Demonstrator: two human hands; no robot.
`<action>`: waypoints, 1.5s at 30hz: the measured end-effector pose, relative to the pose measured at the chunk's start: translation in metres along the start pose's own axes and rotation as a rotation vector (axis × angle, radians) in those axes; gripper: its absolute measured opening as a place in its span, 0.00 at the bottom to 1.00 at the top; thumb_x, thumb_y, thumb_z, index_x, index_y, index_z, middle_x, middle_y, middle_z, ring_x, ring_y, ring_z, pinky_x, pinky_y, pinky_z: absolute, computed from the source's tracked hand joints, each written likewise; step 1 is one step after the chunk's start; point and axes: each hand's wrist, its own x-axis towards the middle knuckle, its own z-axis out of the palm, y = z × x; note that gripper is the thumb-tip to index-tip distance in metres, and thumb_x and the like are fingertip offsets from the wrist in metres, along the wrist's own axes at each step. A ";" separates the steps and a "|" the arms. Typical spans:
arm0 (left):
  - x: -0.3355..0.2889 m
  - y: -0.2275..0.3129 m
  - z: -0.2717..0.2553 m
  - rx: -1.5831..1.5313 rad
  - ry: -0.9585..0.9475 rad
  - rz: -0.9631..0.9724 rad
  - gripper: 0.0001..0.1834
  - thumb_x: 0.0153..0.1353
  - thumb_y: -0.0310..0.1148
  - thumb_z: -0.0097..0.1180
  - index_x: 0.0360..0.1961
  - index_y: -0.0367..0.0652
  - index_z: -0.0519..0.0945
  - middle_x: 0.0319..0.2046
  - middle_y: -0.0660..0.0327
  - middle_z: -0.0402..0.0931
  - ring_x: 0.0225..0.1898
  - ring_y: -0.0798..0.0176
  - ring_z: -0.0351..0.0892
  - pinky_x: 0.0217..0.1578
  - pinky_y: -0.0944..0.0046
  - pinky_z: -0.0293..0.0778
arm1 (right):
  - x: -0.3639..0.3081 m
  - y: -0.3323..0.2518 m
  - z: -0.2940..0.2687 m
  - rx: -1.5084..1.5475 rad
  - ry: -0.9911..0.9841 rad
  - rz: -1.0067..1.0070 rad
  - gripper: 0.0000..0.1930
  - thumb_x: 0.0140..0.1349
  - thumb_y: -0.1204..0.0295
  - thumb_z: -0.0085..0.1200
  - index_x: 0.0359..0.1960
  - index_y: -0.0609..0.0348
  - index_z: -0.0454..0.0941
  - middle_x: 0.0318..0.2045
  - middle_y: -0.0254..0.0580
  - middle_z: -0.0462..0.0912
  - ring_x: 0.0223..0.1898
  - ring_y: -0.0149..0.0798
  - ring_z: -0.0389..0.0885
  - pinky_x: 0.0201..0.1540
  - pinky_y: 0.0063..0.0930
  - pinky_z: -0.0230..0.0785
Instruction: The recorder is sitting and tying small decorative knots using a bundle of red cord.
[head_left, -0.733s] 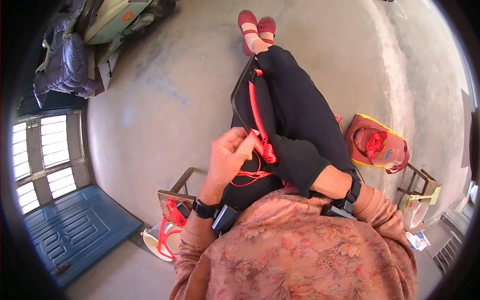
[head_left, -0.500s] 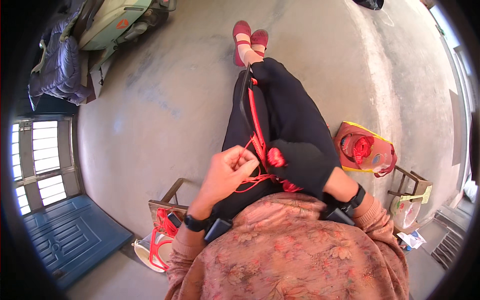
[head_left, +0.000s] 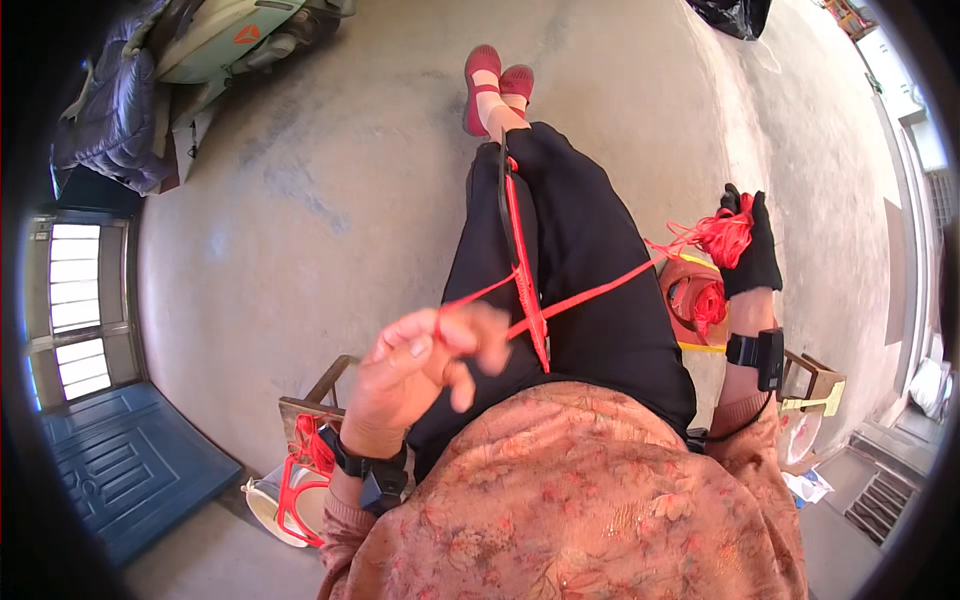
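A thin dark frame (head_left: 507, 215), seen edge-on, stands between my thighs with red cord (head_left: 528, 290) wrapped tightly along it. My left hand (head_left: 420, 365), bare and blurred at the fingertips, is just left of the frame. A strand of the cord runs from the frame to its thumb and forefinger, which pinch it, while the other fingers are loosely bent. Out to the right, my right hand (head_left: 758, 255), in a black fingerless-looking glove, grips a loose bundle of red cord (head_left: 725, 238). From that bundle a strand stretches across my right thigh to the frame.
Below my right hand stands a red bag (head_left: 683, 275) with more red cord inside. Small wooden stools (head_left: 815, 385) (head_left: 310, 405) flank me. A red frame-like piece (head_left: 290, 495) hangs at lower left. A scooter (head_left: 230, 45) and a blue door (head_left: 140, 480) are to the left.
My right hand has swung from my lap far out to the right with the cord bundle, drawing a strand straight. My left hand has moved slightly left and down, its fingers loosening.
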 end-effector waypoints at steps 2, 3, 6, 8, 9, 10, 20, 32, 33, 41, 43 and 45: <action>0.015 0.003 0.005 0.103 0.053 0.118 0.13 0.67 0.28 0.44 0.49 0.34 0.75 0.55 0.45 0.71 0.50 0.53 0.78 0.34 0.62 0.77 | -0.002 0.000 0.019 -0.077 -0.183 0.045 0.20 0.68 0.62 0.49 0.54 0.65 0.71 0.52 0.53 0.77 0.56 0.44 0.74 0.60 0.39 0.67; 0.026 0.004 0.004 0.259 0.147 0.172 0.16 0.67 0.30 0.45 0.54 0.36 0.73 0.61 0.46 0.63 0.57 0.50 0.71 0.39 0.62 0.77 | -0.007 0.004 0.031 -0.150 -0.325 0.062 0.20 0.66 0.64 0.51 0.54 0.66 0.70 0.52 0.54 0.77 0.56 0.46 0.75 0.60 0.39 0.67; 0.055 -0.004 -0.008 0.550 0.282 0.240 0.21 0.66 0.28 0.48 0.60 0.38 0.68 0.63 0.53 0.64 0.58 0.54 0.71 0.48 0.62 0.75 | -0.031 0.031 0.071 -0.608 -0.545 -0.066 0.21 0.60 0.68 0.58 0.52 0.66 0.73 0.49 0.49 0.80 0.51 0.45 0.79 0.56 0.39 0.70; 0.069 -0.018 -0.021 0.592 0.377 0.072 0.20 0.64 0.25 0.51 0.58 0.39 0.71 0.54 0.58 0.72 0.51 0.63 0.76 0.46 0.64 0.75 | -0.049 0.050 0.094 -1.158 -0.660 -0.171 0.20 0.57 0.66 0.61 0.49 0.62 0.77 0.46 0.44 0.82 0.46 0.44 0.81 0.50 0.35 0.72; 0.071 -0.025 -0.026 0.590 0.337 0.115 0.20 0.64 0.25 0.51 0.58 0.39 0.71 0.54 0.58 0.72 0.51 0.63 0.76 0.46 0.64 0.75 | -0.059 0.059 0.103 -1.332 -0.668 -0.266 0.19 0.55 0.66 0.62 0.47 0.59 0.78 0.45 0.44 0.82 0.45 0.44 0.82 0.48 0.34 0.72; 0.071 -0.033 -0.031 0.518 0.359 0.026 0.19 0.64 0.26 0.53 0.56 0.39 0.72 0.50 0.61 0.75 0.48 0.66 0.77 0.46 0.65 0.75 | -0.068 0.068 0.112 -1.450 -0.715 -0.432 0.18 0.54 0.65 0.62 0.45 0.57 0.79 0.45 0.43 0.82 0.43 0.45 0.82 0.46 0.33 0.72; 0.064 -0.036 -0.046 0.362 0.498 0.048 0.15 0.66 0.35 0.55 0.52 0.44 0.75 0.46 0.62 0.78 0.45 0.69 0.77 0.35 0.66 0.74 | -0.100 0.076 0.148 -1.125 -0.743 -0.418 0.27 0.51 0.78 0.59 0.56 0.60 0.70 0.49 0.48 0.78 0.51 0.43 0.79 0.50 0.33 0.72; -0.090 0.101 0.062 -0.049 -0.163 0.726 0.11 0.52 0.21 0.61 0.22 0.44 0.70 0.12 0.65 0.68 0.14 0.70 0.67 0.15 0.71 0.64 | -0.108 0.065 0.178 -1.270 -0.841 -0.904 0.36 0.44 0.72 0.67 0.59 0.61 0.69 0.56 0.51 0.73 0.59 0.49 0.71 0.63 0.38 0.62; -0.100 0.105 0.073 -0.092 -0.210 0.860 0.12 0.49 0.18 0.61 0.21 0.45 0.70 0.09 0.67 0.65 0.14 0.71 0.67 0.15 0.72 0.64 | -0.112 0.074 0.187 -1.323 -0.959 -1.104 0.31 0.45 0.71 0.65 0.54 0.59 0.72 0.50 0.51 0.76 0.51 0.50 0.75 0.62 0.40 0.61; -0.115 0.124 0.010 0.335 0.425 0.873 0.11 0.59 0.31 0.57 0.29 0.46 0.64 0.26 0.65 0.68 0.23 0.71 0.65 0.25 0.71 0.63 | -0.139 0.058 0.159 -1.069 -1.481 -0.319 0.11 0.60 0.74 0.55 0.44 0.62 0.77 0.36 0.46 0.82 0.39 0.41 0.82 0.46 0.36 0.72; -0.090 0.101 -0.022 0.252 0.448 0.630 0.10 0.60 0.31 0.57 0.35 0.43 0.67 0.29 0.64 0.68 0.25 0.71 0.65 0.25 0.70 0.64 | -0.144 0.046 0.144 -0.872 -1.429 -0.022 0.09 0.65 0.74 0.51 0.44 0.64 0.77 0.36 0.49 0.82 0.37 0.39 0.83 0.39 0.31 0.74; -0.053 0.061 -0.039 0.257 0.565 0.439 0.11 0.59 0.28 0.57 0.41 0.41 0.70 0.29 0.66 0.68 0.25 0.71 0.66 0.26 0.70 0.66 | -0.152 0.040 0.134 -0.780 -1.367 0.035 0.09 0.66 0.74 0.51 0.43 0.65 0.77 0.35 0.48 0.83 0.35 0.38 0.83 0.38 0.31 0.74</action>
